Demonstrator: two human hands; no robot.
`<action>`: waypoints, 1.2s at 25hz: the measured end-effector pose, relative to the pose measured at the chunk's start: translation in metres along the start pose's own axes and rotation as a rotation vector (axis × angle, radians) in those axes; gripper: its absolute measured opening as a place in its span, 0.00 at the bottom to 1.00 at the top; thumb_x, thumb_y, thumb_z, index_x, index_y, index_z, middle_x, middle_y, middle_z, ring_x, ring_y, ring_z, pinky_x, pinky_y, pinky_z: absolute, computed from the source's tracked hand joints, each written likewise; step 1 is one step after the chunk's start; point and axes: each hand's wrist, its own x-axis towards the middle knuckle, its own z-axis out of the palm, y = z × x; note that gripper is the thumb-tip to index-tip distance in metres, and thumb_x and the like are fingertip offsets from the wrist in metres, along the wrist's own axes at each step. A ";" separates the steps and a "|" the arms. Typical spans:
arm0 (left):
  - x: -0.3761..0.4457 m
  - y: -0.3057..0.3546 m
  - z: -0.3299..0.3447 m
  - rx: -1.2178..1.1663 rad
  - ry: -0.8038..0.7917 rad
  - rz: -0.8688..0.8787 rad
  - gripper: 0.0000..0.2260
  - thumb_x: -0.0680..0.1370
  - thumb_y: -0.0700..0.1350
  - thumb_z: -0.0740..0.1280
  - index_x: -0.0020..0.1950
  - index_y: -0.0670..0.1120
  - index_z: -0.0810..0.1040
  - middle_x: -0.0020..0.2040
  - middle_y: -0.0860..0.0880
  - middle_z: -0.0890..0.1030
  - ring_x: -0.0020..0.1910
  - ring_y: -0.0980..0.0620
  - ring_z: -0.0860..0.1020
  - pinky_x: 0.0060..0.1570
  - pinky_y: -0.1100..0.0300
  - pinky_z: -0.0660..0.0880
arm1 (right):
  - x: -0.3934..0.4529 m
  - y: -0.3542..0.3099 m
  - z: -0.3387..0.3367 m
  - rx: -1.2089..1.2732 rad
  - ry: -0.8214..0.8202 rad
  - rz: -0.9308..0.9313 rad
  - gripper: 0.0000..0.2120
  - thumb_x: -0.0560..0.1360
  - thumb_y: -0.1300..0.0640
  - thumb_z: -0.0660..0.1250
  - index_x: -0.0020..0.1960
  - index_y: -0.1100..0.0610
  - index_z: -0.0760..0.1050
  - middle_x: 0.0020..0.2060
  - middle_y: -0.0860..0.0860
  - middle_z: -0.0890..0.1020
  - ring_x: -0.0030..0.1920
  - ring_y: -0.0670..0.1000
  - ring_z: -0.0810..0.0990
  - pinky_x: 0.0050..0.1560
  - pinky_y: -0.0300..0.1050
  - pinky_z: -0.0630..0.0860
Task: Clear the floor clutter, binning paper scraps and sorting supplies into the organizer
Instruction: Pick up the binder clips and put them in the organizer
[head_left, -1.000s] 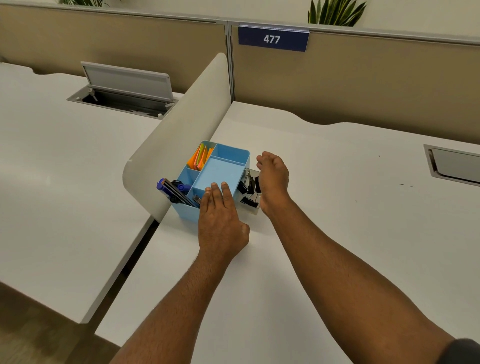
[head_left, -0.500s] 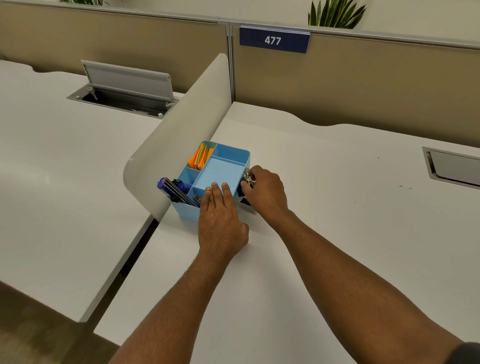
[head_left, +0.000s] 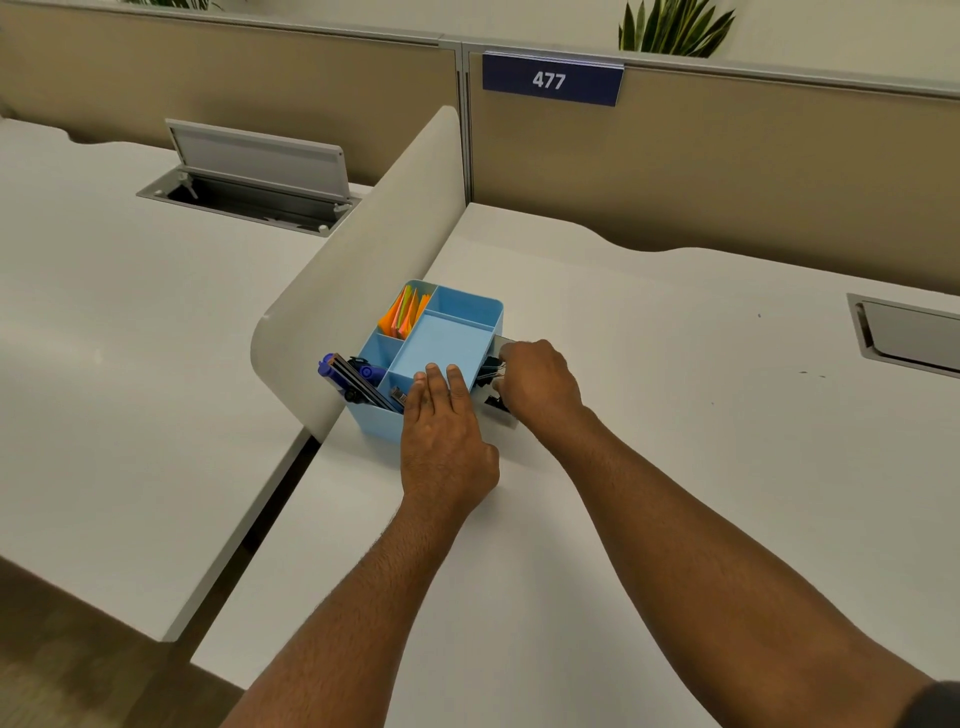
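Blue organizer (head_left: 447, 343) steadied, hands (head_left: 540, 382) pinching clips (head_left: 487, 370)

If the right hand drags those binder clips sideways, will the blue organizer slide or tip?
Probably not while braced. The left hand lies flat on the blue organizer's near edge. Alone it likely slides easily: thin plastic on a smooth white desk. Tipping seems unlikely; it sits low and wide, though the pens lean toward one corner.
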 end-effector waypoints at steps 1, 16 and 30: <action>0.000 0.000 0.000 0.000 -0.001 -0.003 0.45 0.72 0.57 0.65 0.77 0.41 0.41 0.78 0.38 0.48 0.78 0.40 0.46 0.70 0.52 0.35 | -0.001 -0.001 0.002 -0.024 -0.036 -0.026 0.17 0.74 0.59 0.70 0.62 0.59 0.74 0.54 0.57 0.79 0.53 0.54 0.77 0.44 0.44 0.72; -0.002 -0.001 -0.003 -0.007 0.022 0.023 0.43 0.74 0.56 0.64 0.77 0.39 0.42 0.78 0.37 0.50 0.78 0.40 0.48 0.71 0.52 0.36 | 0.016 0.032 0.038 -0.007 0.089 -0.161 0.26 0.83 0.45 0.44 0.78 0.53 0.49 0.78 0.52 0.51 0.78 0.56 0.46 0.75 0.56 0.44; -0.002 -0.004 -0.007 -0.043 -0.001 0.022 0.48 0.71 0.54 0.67 0.77 0.40 0.38 0.79 0.39 0.49 0.78 0.42 0.47 0.71 0.54 0.37 | -0.029 0.000 0.048 0.787 0.256 0.110 0.16 0.83 0.54 0.53 0.63 0.57 0.75 0.60 0.53 0.79 0.57 0.49 0.77 0.51 0.33 0.69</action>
